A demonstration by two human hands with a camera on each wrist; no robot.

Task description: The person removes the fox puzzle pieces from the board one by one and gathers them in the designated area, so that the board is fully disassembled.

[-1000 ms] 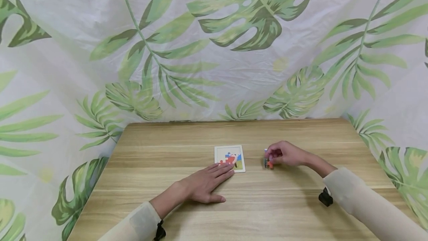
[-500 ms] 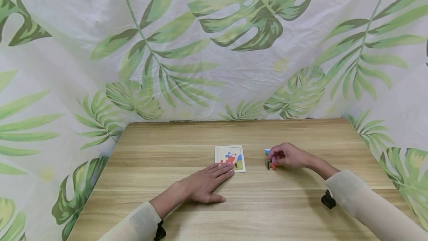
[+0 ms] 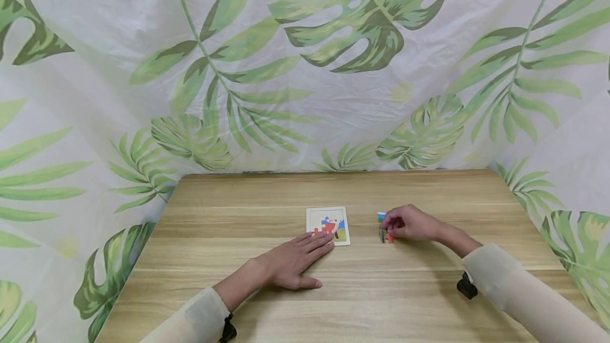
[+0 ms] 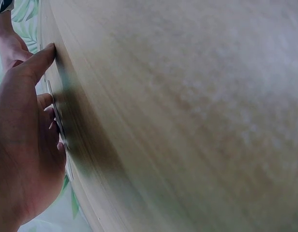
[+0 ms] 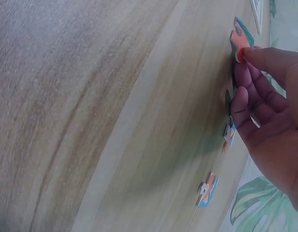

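Orange piece (image 5: 239, 42) pinched by right hand (image 3: 411, 222), lift-off unclear; slack pinch could drop it. Left hand (image 3: 290, 262) flat, partly on board (image 3: 315, 218); sideways push may skew it.

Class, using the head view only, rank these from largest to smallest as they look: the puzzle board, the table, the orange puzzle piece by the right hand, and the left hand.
1. Table
2. Left hand
3. Puzzle board, partly covered
4. Orange puzzle piece, partly hidden

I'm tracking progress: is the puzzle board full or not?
Only partly full: the board shows bare white, and pieces lie outside it.
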